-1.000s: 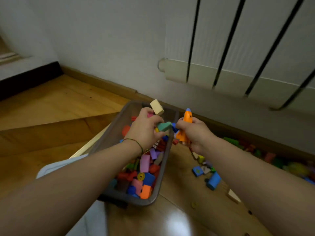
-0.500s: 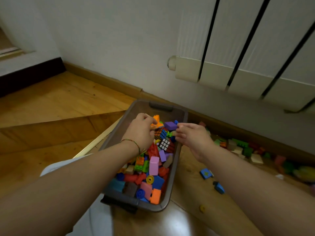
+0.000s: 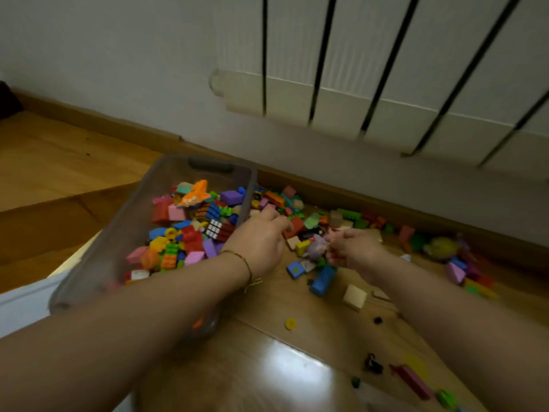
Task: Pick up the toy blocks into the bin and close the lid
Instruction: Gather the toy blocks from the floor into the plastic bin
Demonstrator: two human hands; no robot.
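A grey see-through bin (image 3: 124,233) stands on the wooden floor, filled with several coloured toy blocks, an orange rocket toy (image 3: 194,195) on top. To its right, loose blocks (image 3: 341,218) lie scattered along the skirting board. My left hand (image 3: 261,242) is just right of the bin's rim, its fingers reaching down to a red block (image 3: 295,226); whether it grips the block is blurred. My right hand (image 3: 353,249) pinches a pale lilac piece (image 3: 315,248) over the pile. A blue block (image 3: 322,279) and a beige block (image 3: 355,296) lie below my hands.
A white radiator (image 3: 386,84) hangs on the wall above the blocks. A white flat thing (image 3: 20,301), maybe the lid, lies under the bin's left side. More small pieces, a yellow disc (image 3: 290,323) and a pink bar (image 3: 414,380), lie nearer me.
Both hands have left the bin and moved right to the floor pile. The orange rocket now lies in the bin. My right hand has taken hold of a lilac piece.
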